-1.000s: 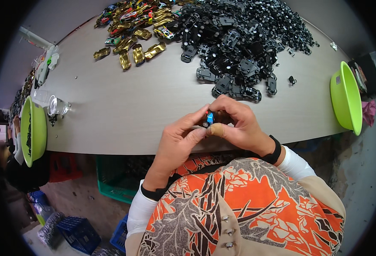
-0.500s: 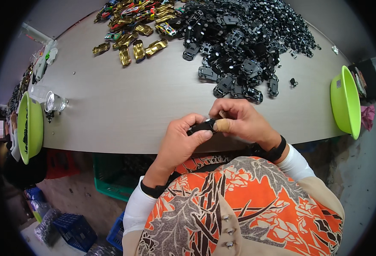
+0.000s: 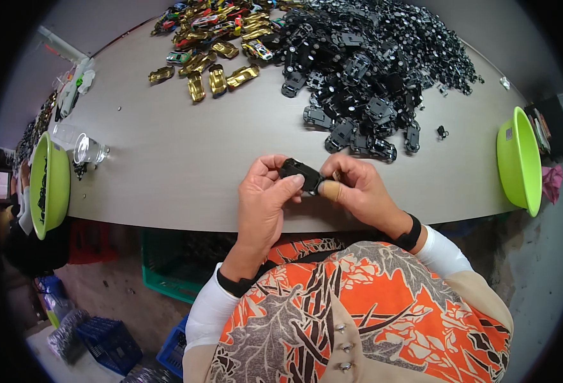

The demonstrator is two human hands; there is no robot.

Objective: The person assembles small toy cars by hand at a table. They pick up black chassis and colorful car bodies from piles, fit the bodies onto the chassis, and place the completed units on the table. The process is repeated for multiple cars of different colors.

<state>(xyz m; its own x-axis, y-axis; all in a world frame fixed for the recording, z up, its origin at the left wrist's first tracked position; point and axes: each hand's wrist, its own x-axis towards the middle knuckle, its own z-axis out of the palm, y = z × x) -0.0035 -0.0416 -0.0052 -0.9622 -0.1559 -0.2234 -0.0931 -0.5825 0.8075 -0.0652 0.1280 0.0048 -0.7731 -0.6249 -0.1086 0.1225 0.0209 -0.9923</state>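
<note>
Between my hands, over the near edge of the table, is a black toy car chassis (image 3: 302, 172). My left hand (image 3: 265, 191) is closed round it, its thumb lying across the flat dark face. The thumb and fingers of my right hand (image 3: 358, 189) pinch the chassis at its right end; a tan wrap covers that thumb. Whether the right fingers also hold a small part cannot be made out. Beyond my hands lies a big heap of black and grey chassis (image 3: 358, 83). Several gold toy car bodies (image 3: 217, 80) lie to its left.
Green basins stand at the left (image 3: 57, 185) and right (image 3: 519, 163) table ends; the left one holds dark parts. Beside it is a clear plastic cup (image 3: 90, 150). Below the table are a green crate (image 3: 166, 281) and a blue crate (image 3: 109, 345). Another person's arm shows far left.
The chassis has been turned so its broad flat face shows more. My left hand has shifted slightly left and up, and my right fingers have closed in on the chassis end.
</note>
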